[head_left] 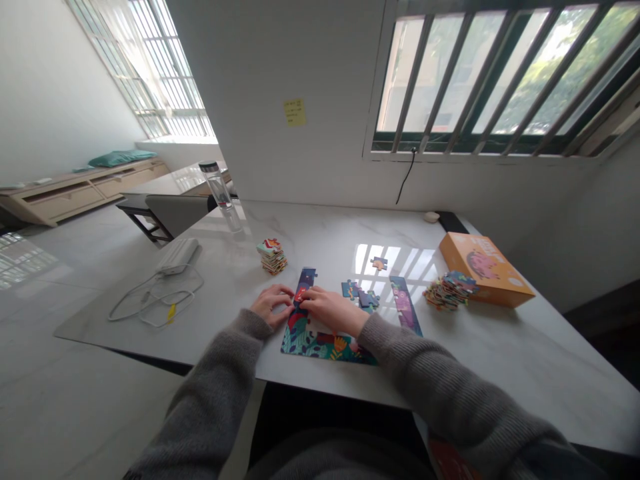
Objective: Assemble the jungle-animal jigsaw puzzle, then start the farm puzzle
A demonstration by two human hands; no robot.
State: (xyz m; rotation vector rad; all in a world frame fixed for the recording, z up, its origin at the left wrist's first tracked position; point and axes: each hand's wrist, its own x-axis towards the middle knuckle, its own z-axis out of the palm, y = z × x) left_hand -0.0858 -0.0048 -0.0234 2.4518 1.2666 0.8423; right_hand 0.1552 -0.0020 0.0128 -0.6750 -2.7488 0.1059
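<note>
A partly joined jigsaw puzzle (339,348) lies on the white table, its left edge running up under my hands. My left hand (273,305) rests beside that left edge, fingers bent and apart, fingertips touching the border. Over the same strip, my right hand (333,310) has its fingers together on a red and dark blue piece (300,293); the fingertips partly cover it. Joined loose pieces (367,298) lie right of my right hand, and a purple border strip (406,307) stands farther right. A single piece (379,263) lies above them.
Stacks of puzzle pieces stand at the back left (273,257) and at the right (450,291), beside an orange box (485,267). A white device (179,256) with a cable (150,300) lies at the left. A glass bottle (216,185) stands near the back left edge.
</note>
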